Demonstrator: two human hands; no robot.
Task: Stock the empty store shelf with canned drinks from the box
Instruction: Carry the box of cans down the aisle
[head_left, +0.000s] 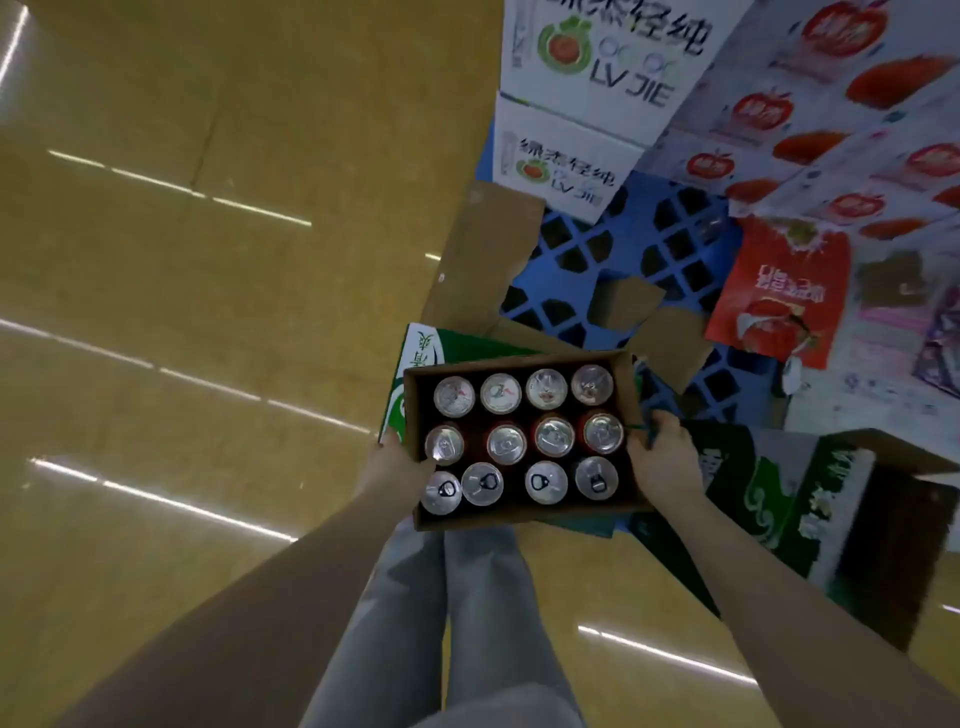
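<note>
Canned drinks (524, 441), twelve of them in three rows of four, stand upright in an open cardboard box (519, 519) with their silver pull-tab tops facing the camera. The box is held out in front of the person, above their grey trouser legs (441, 597) and the yellow floor (208, 312). The left hand (397, 467) grips the box's left short wall, and the right hand (665, 462) clasps the right short wall, where a thin green strap (641, 427) seems to run under the fingers. Both hands are closed on the box, so it looks carried rather than resting on anything. Its long axis runs left to right across the view, between the two hands, and the flaps (483, 260) are folded open on the far side. Beyond it lie a blue plastic pallet (649, 234), white cartons marked LV JIE (597, 57), and an opened green carton (779, 509) on the floor to the right. No shelf is in sight, so the step in hand is probably fetching the stock. The next move calls for keeping the box level and bringing it to the shelf, then setting it down to free a hand for lifting out cans.
</note>
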